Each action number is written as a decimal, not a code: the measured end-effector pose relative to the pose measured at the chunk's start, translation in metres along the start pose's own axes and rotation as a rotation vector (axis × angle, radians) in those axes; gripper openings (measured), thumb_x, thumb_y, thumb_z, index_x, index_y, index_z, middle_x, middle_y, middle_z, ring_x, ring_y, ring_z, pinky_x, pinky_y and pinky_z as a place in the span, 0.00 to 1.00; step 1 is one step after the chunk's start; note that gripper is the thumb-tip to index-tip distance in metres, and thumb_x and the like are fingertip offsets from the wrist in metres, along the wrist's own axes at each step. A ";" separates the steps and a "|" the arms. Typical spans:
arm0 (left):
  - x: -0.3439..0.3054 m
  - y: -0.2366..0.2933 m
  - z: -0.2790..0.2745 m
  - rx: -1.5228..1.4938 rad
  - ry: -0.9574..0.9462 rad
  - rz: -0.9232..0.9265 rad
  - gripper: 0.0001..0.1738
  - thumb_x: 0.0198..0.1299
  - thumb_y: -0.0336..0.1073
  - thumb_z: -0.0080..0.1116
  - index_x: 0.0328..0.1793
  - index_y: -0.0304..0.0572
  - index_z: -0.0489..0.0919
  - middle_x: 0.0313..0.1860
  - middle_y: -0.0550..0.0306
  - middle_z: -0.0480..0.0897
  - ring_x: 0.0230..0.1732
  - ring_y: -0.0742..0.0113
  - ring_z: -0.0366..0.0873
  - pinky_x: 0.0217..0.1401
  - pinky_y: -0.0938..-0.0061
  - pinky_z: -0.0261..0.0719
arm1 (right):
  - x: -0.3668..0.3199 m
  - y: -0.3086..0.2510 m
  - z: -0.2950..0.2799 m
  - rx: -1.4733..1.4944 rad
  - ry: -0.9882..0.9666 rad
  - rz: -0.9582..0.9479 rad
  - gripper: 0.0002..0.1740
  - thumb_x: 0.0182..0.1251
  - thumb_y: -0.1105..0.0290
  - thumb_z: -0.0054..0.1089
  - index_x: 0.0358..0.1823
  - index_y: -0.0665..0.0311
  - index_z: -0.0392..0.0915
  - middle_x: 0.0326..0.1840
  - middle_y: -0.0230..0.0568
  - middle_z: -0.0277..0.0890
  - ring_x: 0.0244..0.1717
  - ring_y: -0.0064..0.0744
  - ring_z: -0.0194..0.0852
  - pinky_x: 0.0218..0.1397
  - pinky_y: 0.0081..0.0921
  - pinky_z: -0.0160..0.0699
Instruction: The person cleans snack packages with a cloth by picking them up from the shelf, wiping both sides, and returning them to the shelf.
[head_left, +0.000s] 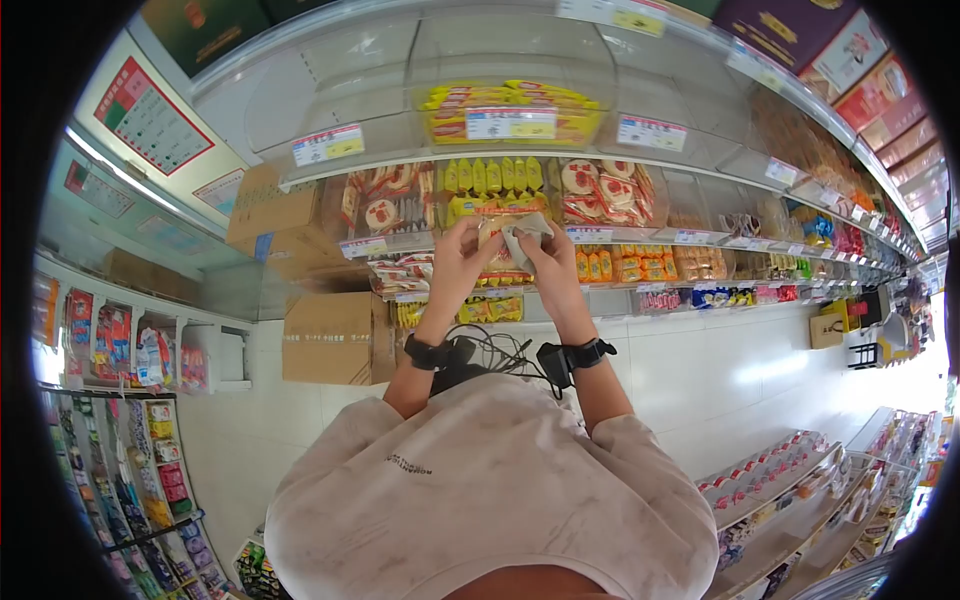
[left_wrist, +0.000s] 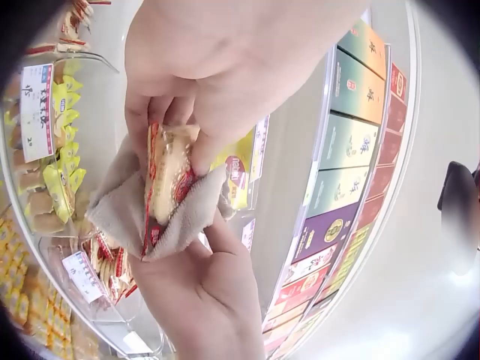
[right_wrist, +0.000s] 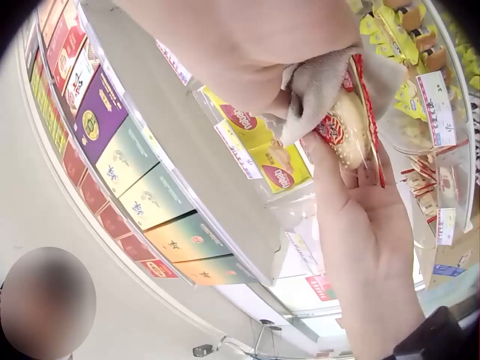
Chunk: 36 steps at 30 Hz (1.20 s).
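In the head view both hands are raised in front of a snack shelf. My left hand (head_left: 462, 252) grips a small red-edged snack packet (head_left: 492, 236) with a pale cake inside. My right hand (head_left: 545, 258) holds a grey-beige cloth (head_left: 526, 226) against that packet. In the left wrist view the left hand (left_wrist: 217, 67) pinches the packet (left_wrist: 171, 184) from above, and the cloth (left_wrist: 187, 219) wraps its lower side, backed by the right hand (left_wrist: 202, 300). The right wrist view shows the right hand (right_wrist: 255, 45) bunching the cloth (right_wrist: 315, 86) over the packet (right_wrist: 346, 127), with the left hand (right_wrist: 367, 225) below.
Clear shelf bins (head_left: 500, 190) of yellow and red snack packs stand just behind the hands, with price tags (head_left: 328, 144) along the edges. Cardboard boxes (head_left: 335, 338) sit at the left. Boxed gift sets (left_wrist: 352, 142) line the top shelf. A hanging-goods rack (head_left: 150, 470) and a low shelf (head_left: 780, 480) flank the white aisle.
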<state>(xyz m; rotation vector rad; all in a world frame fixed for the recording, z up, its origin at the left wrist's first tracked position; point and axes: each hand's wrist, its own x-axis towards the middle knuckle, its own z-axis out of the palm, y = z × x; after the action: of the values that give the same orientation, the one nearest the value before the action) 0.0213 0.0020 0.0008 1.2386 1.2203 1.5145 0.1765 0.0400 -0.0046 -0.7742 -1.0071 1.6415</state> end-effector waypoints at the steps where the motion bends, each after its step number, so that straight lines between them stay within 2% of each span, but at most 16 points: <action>1: -0.004 0.001 0.007 0.011 -0.021 -0.016 0.12 0.67 0.30 0.67 0.50 0.34 0.75 0.42 0.57 0.88 0.41 0.81 0.81 0.40 0.82 0.76 | -0.005 -0.008 -0.004 0.009 0.018 -0.004 0.17 0.73 0.71 0.63 0.59 0.69 0.76 0.47 0.35 0.82 0.43 0.20 0.80 0.43 0.23 0.82; 8: -0.034 0.016 0.059 0.087 -0.017 -0.057 0.15 0.66 0.32 0.68 0.53 0.34 0.78 0.40 0.56 0.87 0.40 0.79 0.81 0.39 0.81 0.78 | -0.021 -0.002 -0.050 0.140 0.118 -0.029 0.14 0.77 0.68 0.57 0.56 0.67 0.79 0.43 0.32 0.82 0.39 0.17 0.79 0.40 0.21 0.80; 11: -0.040 0.013 0.061 0.092 0.039 -0.040 0.19 0.64 0.33 0.69 0.58 0.34 0.79 0.43 0.55 0.86 0.42 0.77 0.81 0.40 0.80 0.79 | -0.033 -0.004 -0.056 0.377 0.034 0.065 0.15 0.80 0.67 0.53 0.59 0.67 0.77 0.45 0.31 0.82 0.43 0.17 0.79 0.44 0.21 0.79; 12: -0.041 0.017 0.062 0.286 0.083 0.054 0.24 0.63 0.33 0.70 0.63 0.34 0.77 0.48 0.54 0.83 0.44 0.74 0.81 0.42 0.78 0.80 | -0.036 -0.006 -0.055 0.427 0.056 0.070 0.15 0.80 0.67 0.52 0.61 0.67 0.76 0.48 0.32 0.81 0.46 0.18 0.79 0.48 0.21 0.78; 14: -0.047 0.028 0.070 0.287 0.230 0.060 0.24 0.63 0.31 0.69 0.64 0.34 0.76 0.50 0.53 0.82 0.47 0.71 0.81 0.46 0.73 0.80 | -0.041 -0.011 -0.050 0.520 0.100 0.073 0.17 0.81 0.67 0.51 0.63 0.67 0.75 0.54 0.34 0.80 0.52 0.20 0.78 0.54 0.22 0.77; 15: -0.048 0.034 0.074 0.285 0.301 0.068 0.24 0.63 0.30 0.68 0.64 0.33 0.76 0.52 0.52 0.81 0.48 0.69 0.81 0.49 0.71 0.80 | -0.042 -0.015 -0.047 0.471 0.060 0.010 0.18 0.81 0.67 0.50 0.65 0.67 0.73 0.58 0.36 0.78 0.57 0.23 0.76 0.59 0.23 0.75; 18: -0.043 0.025 0.075 0.618 0.304 0.417 0.19 0.73 0.35 0.58 0.65 0.33 0.74 0.50 0.52 0.81 0.49 0.67 0.79 0.54 0.68 0.77 | -0.054 -0.033 -0.032 0.261 -0.090 -0.176 0.22 0.80 0.70 0.49 0.71 0.68 0.69 0.70 0.43 0.72 0.69 0.30 0.69 0.71 0.28 0.67; 20: -0.048 0.024 0.073 0.282 0.175 0.180 0.22 0.77 0.44 0.50 0.65 0.34 0.75 0.52 0.55 0.80 0.50 0.70 0.79 0.56 0.71 0.78 | -0.062 -0.046 -0.016 0.038 -0.246 -0.286 0.25 0.78 0.72 0.47 0.73 0.70 0.66 0.76 0.48 0.66 0.76 0.36 0.63 0.78 0.32 0.59; 21: -0.051 0.028 0.074 0.116 0.108 0.062 0.24 0.80 0.49 0.46 0.65 0.35 0.75 0.53 0.56 0.80 0.50 0.72 0.79 0.57 0.72 0.78 | -0.064 -0.044 -0.009 -0.122 -0.222 -0.370 0.26 0.78 0.72 0.47 0.74 0.71 0.65 0.77 0.49 0.64 0.78 0.38 0.61 0.79 0.32 0.56; 22: -0.054 0.034 0.079 0.101 0.151 0.051 0.31 0.81 0.57 0.34 0.57 0.36 0.78 0.47 0.60 0.80 0.43 0.72 0.77 0.51 0.74 0.76 | -0.065 -0.042 0.000 -0.281 -0.195 -0.452 0.27 0.77 0.72 0.47 0.74 0.71 0.63 0.78 0.51 0.62 0.79 0.40 0.58 0.80 0.33 0.54; 24: -0.059 0.045 0.070 0.087 0.101 -0.053 0.29 0.82 0.52 0.36 0.56 0.31 0.77 0.44 0.55 0.80 0.44 0.70 0.74 0.52 0.72 0.74 | -0.064 -0.036 0.012 -0.470 -0.131 -0.554 0.27 0.76 0.70 0.47 0.73 0.73 0.64 0.76 0.53 0.64 0.78 0.45 0.59 0.80 0.34 0.53; 28: -0.064 0.056 0.037 0.424 -0.067 -0.020 0.28 0.82 0.49 0.36 0.41 0.29 0.74 0.34 0.52 0.76 0.37 0.68 0.67 0.45 0.67 0.71 | -0.042 -0.013 0.008 -0.370 -0.112 -0.125 0.23 0.79 0.65 0.45 0.69 0.71 0.68 0.64 0.47 0.73 0.67 0.42 0.71 0.72 0.34 0.65; 30: -0.070 0.063 0.028 0.375 -0.045 -0.049 0.28 0.82 0.49 0.35 0.37 0.29 0.70 0.30 0.53 0.72 0.34 0.67 0.63 0.41 0.66 0.69 | -0.029 -0.013 0.004 -0.331 -0.092 0.076 0.22 0.81 0.63 0.43 0.68 0.69 0.69 0.59 0.43 0.76 0.61 0.39 0.75 0.68 0.34 0.71; 31: -0.071 0.065 0.025 0.349 -0.035 -0.058 0.29 0.82 0.49 0.35 0.35 0.29 0.68 0.28 0.53 0.70 0.32 0.66 0.61 0.39 0.65 0.68 | -0.028 -0.010 0.002 -0.116 -0.113 0.134 0.23 0.81 0.61 0.43 0.68 0.68 0.68 0.59 0.42 0.76 0.60 0.37 0.76 0.67 0.33 0.73; 34: -0.064 0.066 0.020 0.396 0.125 0.197 0.30 0.82 0.50 0.37 0.31 0.30 0.65 0.22 0.54 0.68 0.27 0.66 0.59 0.33 0.64 0.63 | -0.029 -0.005 0.007 0.464 -0.173 0.283 0.26 0.82 0.53 0.43 0.70 0.65 0.65 0.60 0.38 0.76 0.56 0.28 0.79 0.62 0.30 0.78; 36: -0.054 0.071 0.009 0.513 0.154 0.269 0.28 0.81 0.48 0.41 0.31 0.30 0.66 0.21 0.52 0.67 0.27 0.65 0.58 0.33 0.65 0.63 | -0.047 -0.020 0.020 0.475 -0.124 0.292 0.25 0.81 0.54 0.48 0.66 0.65 0.69 0.59 0.39 0.77 0.55 0.27 0.80 0.59 0.28 0.78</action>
<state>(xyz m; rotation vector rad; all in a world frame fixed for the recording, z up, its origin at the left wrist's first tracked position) 0.0398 -0.0630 0.0598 1.6979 1.6678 1.5597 0.1808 -0.0071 0.0223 -0.5163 -0.5624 2.0974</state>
